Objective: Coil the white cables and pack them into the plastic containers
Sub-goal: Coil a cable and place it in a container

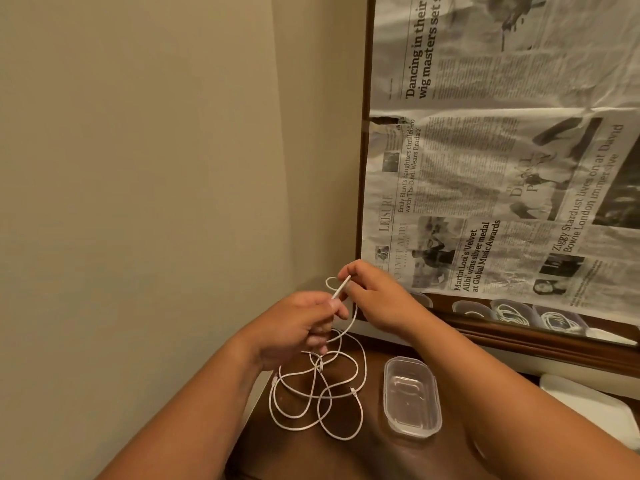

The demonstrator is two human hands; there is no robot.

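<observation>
A long white cable (320, 393) hangs in loose tangled loops from my hands down onto the dark wooden table (367, 455). My left hand (298, 327) grips the cable with curled fingers. My right hand (370, 296) pinches a straight stretch of the cable near its end, just above and right of the left hand, with a small loop beside it. An empty clear plastic container (412, 396) stands on the table to the right of the loops, under my right forearm.
A mirror covered with newspaper (502, 150) leans behind the table. Its uncovered bottom strip reflects containers holding coiled white cables (512, 313). A white lid or tray (588, 403) lies at the right. A beige wall fills the left.
</observation>
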